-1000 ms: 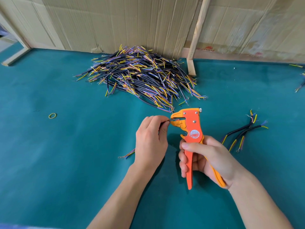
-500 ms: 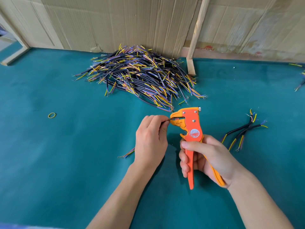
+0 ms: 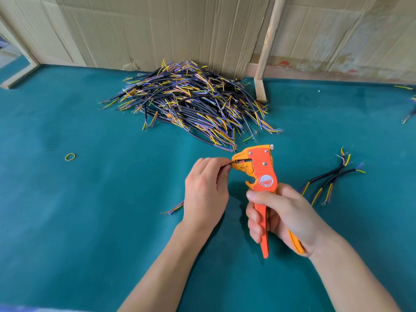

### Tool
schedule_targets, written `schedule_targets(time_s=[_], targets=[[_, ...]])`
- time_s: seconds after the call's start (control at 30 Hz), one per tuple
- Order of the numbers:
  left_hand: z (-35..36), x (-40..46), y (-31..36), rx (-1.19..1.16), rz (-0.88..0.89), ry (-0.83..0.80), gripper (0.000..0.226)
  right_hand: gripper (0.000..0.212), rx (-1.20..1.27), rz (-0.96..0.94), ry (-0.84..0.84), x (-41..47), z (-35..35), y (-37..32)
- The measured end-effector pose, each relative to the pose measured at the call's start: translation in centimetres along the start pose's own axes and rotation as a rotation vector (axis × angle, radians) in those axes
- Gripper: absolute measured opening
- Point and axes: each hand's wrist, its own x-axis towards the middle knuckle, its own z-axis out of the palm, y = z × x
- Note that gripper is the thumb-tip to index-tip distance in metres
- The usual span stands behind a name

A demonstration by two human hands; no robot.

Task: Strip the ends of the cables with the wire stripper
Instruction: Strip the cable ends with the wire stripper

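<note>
My right hand (image 3: 281,215) grips the handles of an orange wire stripper (image 3: 261,170), its jaws pointing left. My left hand (image 3: 206,190) pinches a thin cable (image 3: 175,207) and holds its near end in the stripper's jaws; the cable's other end, with coloured cores, sticks out below my wrist. A big heap of black cables (image 3: 191,102) with yellow, blue and purple cores lies at the back of the green table (image 3: 90,221). A few separate cables (image 3: 331,176) lie to the right of the stripper.
A cardboard wall (image 3: 180,30) and a wooden post (image 3: 265,52) close off the back. A yellow rubber band (image 3: 70,156) lies at the left. More cable ends (image 3: 409,109) show at the right edge.
Both hands stay nearly in place. The stripper's handles have come a little closer together in my right hand while the cable end remains in the jaws.
</note>
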Motion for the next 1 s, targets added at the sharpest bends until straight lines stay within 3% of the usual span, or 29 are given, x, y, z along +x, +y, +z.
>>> schedule_targets(time_s=[0.23,0.47,0.67,0.87,1.0], targets=[[-0.1,0.2,0.3,-0.079,-0.090,-0.045,0.006,0.048,-0.028,-0.026,0.104,0.2,0.3,0.5],[-0.3,0.3,0.1,-0.078,-0.111,-0.053,0.004,0.022,0.198,-0.057,-0.008,0.4,-0.7,-0.2],[0.2,-0.2,0.2,-0.015,0.138,-0.119,0.006,0.033,0.417,-0.174,0.198,1.0,-1.8,-0.3],[0.4,-0.4,0.0,-0.013,0.245,-0.129,0.009,0.026,0.453,-0.188,0.271,1.3,-2.4,-0.4],[0.5,-0.5,-0.1,0.005,0.291,-0.164,0.011,0.022,0.465,-0.156,0.214,0.9,-2.7,-0.6]])
